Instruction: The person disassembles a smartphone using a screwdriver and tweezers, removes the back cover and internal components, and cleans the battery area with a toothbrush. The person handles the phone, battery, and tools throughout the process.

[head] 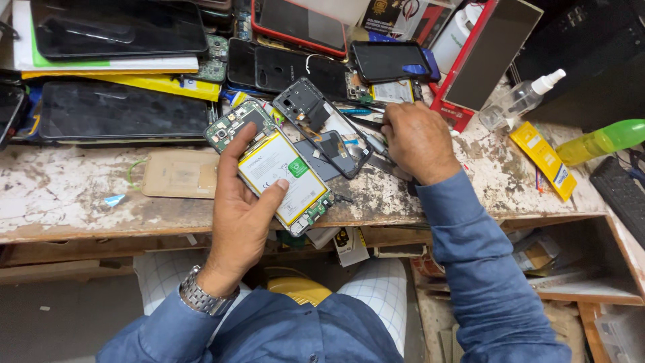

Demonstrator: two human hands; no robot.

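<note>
Left hand (245,202) raised over the front edge of the worktop (74,195), palm up, fingers curled round an opened phone (279,171). Phone lies back-up in the palm, tilted, its top end toward the far left and its bottom end toward the near right. Thumb presses on the near long edge; fingers wrap the far side. White battery (277,168) with a green label fills most of the exposed back; green circuit board (232,128) shows at the top end, beyond the fingertips. Metal watch (201,296) on the left wrist.

Right hand (420,141) further back and to the right, knuckles up, fingers bent down onto the clutter near the middle of the worktop. It covers small metal tools (376,144); whether it grips one, cannot tell. It is apart from the phone, not touching it.

Between the two hands: a dark phone frame (319,124) lying flat, just beside the held phone's far right side. A tan pad (180,173) lies left of the left hand, near the front edge.

Along the back edge: stacked dark phones and screens (121,111). Toward the right back corner: a clear spray bottle (521,101), a yellow box (543,158), a green bottle (601,141) on its side. Worktop surface white, badly chipped.
</note>
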